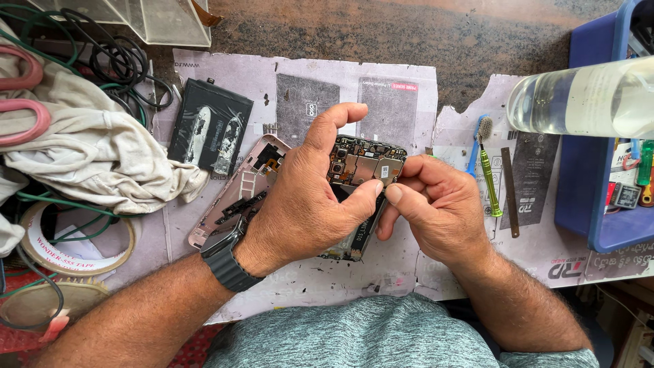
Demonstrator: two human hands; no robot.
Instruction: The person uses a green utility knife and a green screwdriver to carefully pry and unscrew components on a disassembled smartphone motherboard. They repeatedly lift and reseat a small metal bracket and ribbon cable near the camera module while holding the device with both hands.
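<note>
The left hand [310, 197] grips an opened smartphone [364, 167], circuit board upward, between both hands, while the right hand [436, 204] pinches its lower right edge with thumb and forefinger. A pink back cover [235, 194] lies just under the left wrist; a green screwdriver [490, 184] rests right of the right hand.

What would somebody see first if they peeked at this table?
First, two hands in the middle: the left hand and right hand hold an opened phone with its insides showing. Beside it on the left lie a pink phone frame and a black battery. At the right edge, a big clear bottle lies on its side above a blue tray.
</note>
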